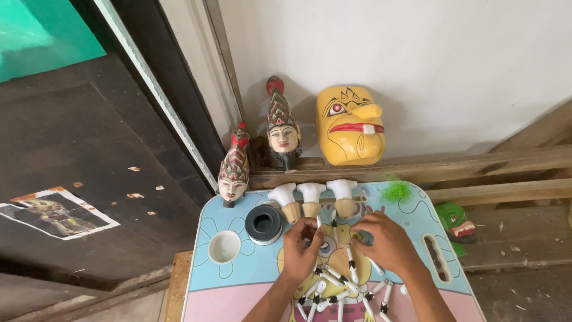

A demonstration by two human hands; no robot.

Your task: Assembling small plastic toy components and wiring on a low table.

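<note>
White stick (318,225) stands nearly upright, pinched between both hands (345,241)

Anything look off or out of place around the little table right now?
A green mask lies on the floor beside the small table, tilted, apart from the yellow mask propped against the wall. A green fuzzy tuft sits loose at the table's back edge.

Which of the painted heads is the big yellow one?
The yellow mask leaning on the wall, rightmost; the two small crowned heads have pale faces.
</note>
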